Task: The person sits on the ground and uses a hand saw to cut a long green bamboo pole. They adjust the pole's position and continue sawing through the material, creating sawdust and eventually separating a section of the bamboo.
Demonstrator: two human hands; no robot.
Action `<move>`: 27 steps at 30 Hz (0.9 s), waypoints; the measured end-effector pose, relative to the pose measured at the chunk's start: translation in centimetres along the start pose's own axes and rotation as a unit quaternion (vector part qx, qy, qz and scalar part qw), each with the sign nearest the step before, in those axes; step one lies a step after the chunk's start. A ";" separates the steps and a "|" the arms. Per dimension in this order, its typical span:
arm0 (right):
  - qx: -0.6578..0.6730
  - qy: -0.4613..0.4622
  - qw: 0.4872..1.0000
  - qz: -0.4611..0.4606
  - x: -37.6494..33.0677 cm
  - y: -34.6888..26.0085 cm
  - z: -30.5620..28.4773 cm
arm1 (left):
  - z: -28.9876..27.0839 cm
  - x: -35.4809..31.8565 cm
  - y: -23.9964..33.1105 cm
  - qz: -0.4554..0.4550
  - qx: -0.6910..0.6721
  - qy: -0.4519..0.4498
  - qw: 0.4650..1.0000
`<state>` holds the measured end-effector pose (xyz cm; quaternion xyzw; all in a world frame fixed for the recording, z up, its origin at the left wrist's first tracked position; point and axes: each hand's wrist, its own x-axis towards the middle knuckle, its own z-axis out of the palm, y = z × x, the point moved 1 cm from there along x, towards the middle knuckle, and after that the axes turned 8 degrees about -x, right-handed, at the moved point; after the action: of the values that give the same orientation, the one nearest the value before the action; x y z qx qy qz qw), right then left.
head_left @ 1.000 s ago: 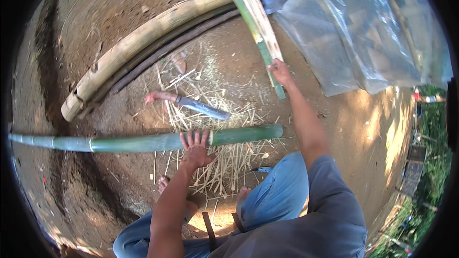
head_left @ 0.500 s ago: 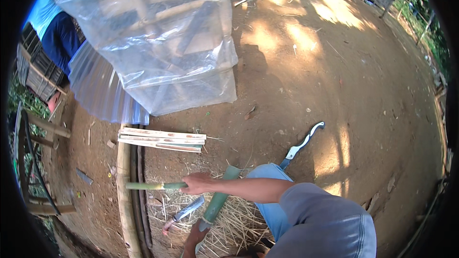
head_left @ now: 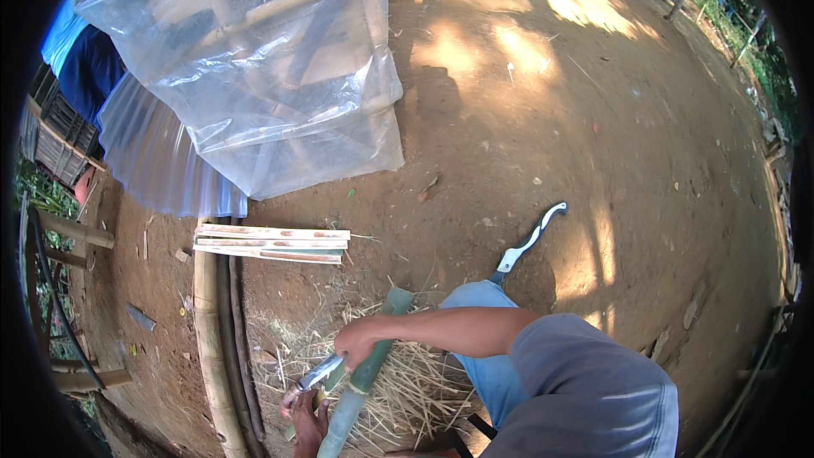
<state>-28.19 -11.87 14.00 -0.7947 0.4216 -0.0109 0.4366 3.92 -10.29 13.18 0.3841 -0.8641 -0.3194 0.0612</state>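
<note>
My right hand (head_left: 354, 343) is closed around the handle of a knife (head_left: 315, 373), whose blade points down and left, just beside the green bamboo pole (head_left: 366, 365). My right forearm comes in from the lower right, crosses over the pole, and the wrist bends downward toward the blade. My left hand (head_left: 307, 421) sits low at the frame's edge, fingers partly spread and pressed against the pole's side near the blade tip; I cannot tell whether it actually grips the pole.

The pole lies slanted from my knee down to the bottom edge, resting on a bed of pale shavings (head_left: 415, 382). Judging by that litter, a good deal of paring is done, yet the pole is whole and green, so I judge most of the cutting remains.

Further out, a bundle of split strips (head_left: 271, 243) lies finished on the dirt, touching 1 end of a thick pale bamboo log (head_left: 208, 339) that runs down the left. A 2nd knife (head_left: 530, 243) lies well apart on bare ground to my right. A big clear plastic sheet (head_left: 254, 76) covers something beyond.
</note>
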 end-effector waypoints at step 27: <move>0.165 0.292 0.882 0.330 -7.7 16.8 8.6 | 13.6 -0.5 -0.8 -0.037 -0.110 0.167 0.979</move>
<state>-40.93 -5.15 -0.46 -0.4868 0.7598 -0.1670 0.3974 -0.02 -3.43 2.08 0.4544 -0.7867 -0.3460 0.2345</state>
